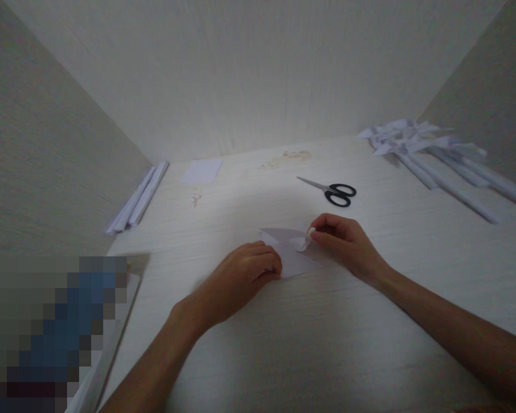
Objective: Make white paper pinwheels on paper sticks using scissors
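On table (327,344), both hands (236,278) (346,244) fold paper (290,255).

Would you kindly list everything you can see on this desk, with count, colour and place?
Folded paper piece: one, white, desk centre, under both hands.
Scissors: one pair, black handles, behind the paper, lying flat and closed.
Square paper sheet: one, white, far left by the back wall.
Rolled paper sticks: a few, white, along the left wall.
Paper pinwheels on sticks: several, white, far right; count unclear.
Desk: one, pale wood grain.
Left hand: pressing the paper's near left edge.
Right hand: pinching a curled corner of the paper.
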The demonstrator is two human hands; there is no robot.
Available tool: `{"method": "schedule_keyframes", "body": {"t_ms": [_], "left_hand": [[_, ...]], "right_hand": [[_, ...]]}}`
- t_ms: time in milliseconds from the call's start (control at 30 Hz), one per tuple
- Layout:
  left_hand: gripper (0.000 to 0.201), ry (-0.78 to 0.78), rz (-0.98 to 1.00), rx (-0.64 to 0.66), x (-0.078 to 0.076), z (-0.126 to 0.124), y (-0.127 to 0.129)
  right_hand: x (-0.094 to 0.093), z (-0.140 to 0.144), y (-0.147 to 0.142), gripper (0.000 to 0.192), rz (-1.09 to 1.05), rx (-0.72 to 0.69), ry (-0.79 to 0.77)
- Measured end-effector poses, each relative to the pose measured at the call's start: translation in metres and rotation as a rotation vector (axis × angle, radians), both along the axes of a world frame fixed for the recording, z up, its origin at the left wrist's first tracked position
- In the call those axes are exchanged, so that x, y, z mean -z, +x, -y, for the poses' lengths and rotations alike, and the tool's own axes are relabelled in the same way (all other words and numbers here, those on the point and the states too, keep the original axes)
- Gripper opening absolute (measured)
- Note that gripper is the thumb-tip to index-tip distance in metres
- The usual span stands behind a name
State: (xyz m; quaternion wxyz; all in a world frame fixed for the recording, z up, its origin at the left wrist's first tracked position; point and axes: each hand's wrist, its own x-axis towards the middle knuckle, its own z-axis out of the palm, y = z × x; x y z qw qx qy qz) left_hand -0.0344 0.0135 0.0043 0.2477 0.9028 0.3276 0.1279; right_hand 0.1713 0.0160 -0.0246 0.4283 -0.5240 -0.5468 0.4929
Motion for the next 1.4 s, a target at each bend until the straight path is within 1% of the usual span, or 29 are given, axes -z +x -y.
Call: {"method": "schedule_keyframes", "body": {"t_ms": [100,167,300,367,433,500,600,700,800,867,933,1000,1067,1133,1267,1333,1400], "left_hand": [[0.012,-0.029,0.026,-0.125,0.001,0.002,-0.001],[0.012,-0.078,0.041,-0.198,0.001,0.004,0.000],[0.016,-0.186,0.099,-0.268,0.001,0.007,0.008],[0.010,-0.198,0.154,-0.310,0.003,0.008,0.013],[0.006,-0.214,0.234,-0.382,0.006,0.008,0.017],[0.014,-0.259,0.308,-0.452,0.010,0.008,0.020],[0.019,-0.294,0.358,-0.526,0.013,0.007,0.022],[0.017,-0.315,0.360,-0.558,0.011,0.007,0.024],[0.008,-0.356,0.347,-0.560,0.006,0.006,0.023],[0.004,-0.296,0.317,-0.562,0.002,0.005,0.021],[0.008,-0.203,0.295,-0.570,-0.001,0.005,0.020],[0.010,-0.164,0.315,-0.582,-0.002,0.005,0.019],[0.013,-0.210,0.380,-0.594,-0.001,0.006,0.019],[0.020,-0.297,0.461,-0.617,0.001,0.006,0.020],[0.032,-0.453,0.595,-0.696,0.007,0.007,0.023],[0.028,-0.464,0.619,-0.723,0.009,0.008,0.024],[0.019,-0.428,0.577,-0.736,0.009,0.008,0.025]], "right_hand": [[0.000,0.000,0.000,0.015,-0.010,0.000,0.002],[0.000,0.000,0.000,0.015,-0.005,-0.005,0.006],[0.000,0.002,-0.001,0.014,-0.016,-0.019,0.006],[0.000,0.003,-0.002,0.014,-0.049,-0.019,-0.006],[-0.001,0.003,-0.003,0.013,-0.077,-0.018,-0.006],[-0.001,0.003,-0.004,0.013,-0.089,-0.015,0.002],[-0.003,0.003,-0.004,0.012,-0.100,-0.010,0.005],[-0.004,0.004,-0.005,0.011,-0.130,-0.010,-0.012],[-0.003,0.005,-0.004,0.011,-0.154,-0.009,-0.005],[-0.003,0.005,-0.004,0.010,-0.156,-0.008,0.016],[-0.002,0.004,-0.004,0.010,-0.156,-0.009,0.034],[-0.001,0.004,-0.003,0.009,-0.158,-0.006,0.045],[-0.001,0.003,-0.003,0.009,-0.164,-0.007,0.054],[-0.001,0.004,-0.003,0.008,-0.178,-0.010,0.058],[-0.002,0.006,-0.003,0.007,-0.221,-0.021,0.052],[-0.003,0.007,-0.004,0.007,-0.229,-0.029,0.056],[-0.003,0.008,-0.004,0.006,-0.219,-0.041,0.070]]}}
